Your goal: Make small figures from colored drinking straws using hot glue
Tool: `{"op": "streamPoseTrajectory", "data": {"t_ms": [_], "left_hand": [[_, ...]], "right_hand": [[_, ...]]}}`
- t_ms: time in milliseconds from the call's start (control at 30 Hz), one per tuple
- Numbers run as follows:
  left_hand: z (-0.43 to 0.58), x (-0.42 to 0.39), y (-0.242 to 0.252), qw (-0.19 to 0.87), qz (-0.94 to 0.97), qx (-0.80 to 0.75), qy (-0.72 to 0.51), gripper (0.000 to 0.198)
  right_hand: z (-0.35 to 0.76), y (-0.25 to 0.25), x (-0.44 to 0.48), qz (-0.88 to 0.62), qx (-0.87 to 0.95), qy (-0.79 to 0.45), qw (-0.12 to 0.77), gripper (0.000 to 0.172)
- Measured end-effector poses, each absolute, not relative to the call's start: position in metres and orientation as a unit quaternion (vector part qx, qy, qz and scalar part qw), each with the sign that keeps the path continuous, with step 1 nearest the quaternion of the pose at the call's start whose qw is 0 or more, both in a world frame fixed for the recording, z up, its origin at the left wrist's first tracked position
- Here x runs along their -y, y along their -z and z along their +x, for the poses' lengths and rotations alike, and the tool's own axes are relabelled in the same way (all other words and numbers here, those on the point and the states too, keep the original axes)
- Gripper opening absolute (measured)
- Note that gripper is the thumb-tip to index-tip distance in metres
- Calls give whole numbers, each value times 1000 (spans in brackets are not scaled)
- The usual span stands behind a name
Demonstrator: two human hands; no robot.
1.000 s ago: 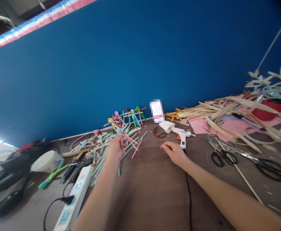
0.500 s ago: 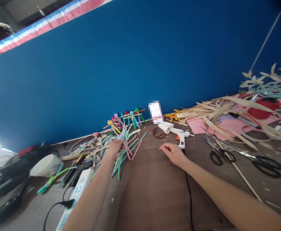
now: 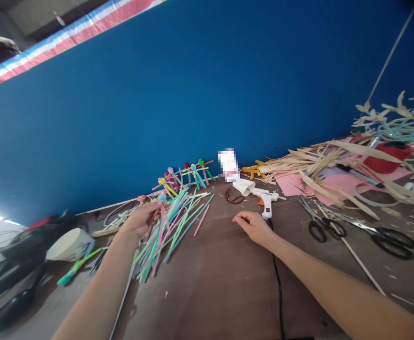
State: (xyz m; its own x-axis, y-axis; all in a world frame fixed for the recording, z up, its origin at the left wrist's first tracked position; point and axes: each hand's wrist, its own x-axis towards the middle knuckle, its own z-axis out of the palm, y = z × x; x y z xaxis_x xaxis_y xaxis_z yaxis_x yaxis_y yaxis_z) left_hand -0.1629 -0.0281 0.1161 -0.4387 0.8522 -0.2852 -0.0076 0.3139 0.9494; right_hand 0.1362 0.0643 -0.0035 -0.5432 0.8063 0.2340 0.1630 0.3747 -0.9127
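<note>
Left of centre toward the worktop's [image 3: 207, 293] far edge, the left hand [image 3: 146, 219] is pinching a blue-headed pink figure [image 3: 163, 212]; the right hand [image 3: 252, 226] is curling, fingertips drawn together. Pale strips [image 3: 313, 164] are covering the far right corner. Loose pipe cleaners [image 3: 173, 219] are lying between the hands, a glue gun [image 3: 267, 200] just beyond the right.

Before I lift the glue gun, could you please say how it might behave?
The glue gun probably won't roll, since its handle juts out. Its trailing black cord may drag or tug. It looks plastic, so likely stiff.
</note>
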Motion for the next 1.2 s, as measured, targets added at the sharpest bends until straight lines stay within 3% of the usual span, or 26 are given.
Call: {"op": "streamPoseTrajectory", "data": {"t_ms": [200,367,500,767,933,1033,1200], "left_hand": [[-131,33,-118,497,265,-632,-533,13],[-70,25,-93,577,259,-543,-552,11],[-24,11,-63,650,243,-468,-548,11],[11,-10,-21,707,217,-373,-560,13],[4,-11,-10,656,198,-376,-624,12],[-1,-8,-8,642,176,-344,-662,12],[2,-2,-8,657,201,-316,-654,14]], "right_hand": [[136,-2,-61,-318,729,-492,354,23],[135,-8,-57,-282,602,-670,332,33],[139,-13,-65,-230,480,-758,377,36],[149,-14,-85,-271,382,-761,449,22],[152,-12,-89,-280,364,-763,455,20],[155,-14,-89,-272,388,-781,407,19],[148,-14,-75,-267,473,-807,230,21]]}}
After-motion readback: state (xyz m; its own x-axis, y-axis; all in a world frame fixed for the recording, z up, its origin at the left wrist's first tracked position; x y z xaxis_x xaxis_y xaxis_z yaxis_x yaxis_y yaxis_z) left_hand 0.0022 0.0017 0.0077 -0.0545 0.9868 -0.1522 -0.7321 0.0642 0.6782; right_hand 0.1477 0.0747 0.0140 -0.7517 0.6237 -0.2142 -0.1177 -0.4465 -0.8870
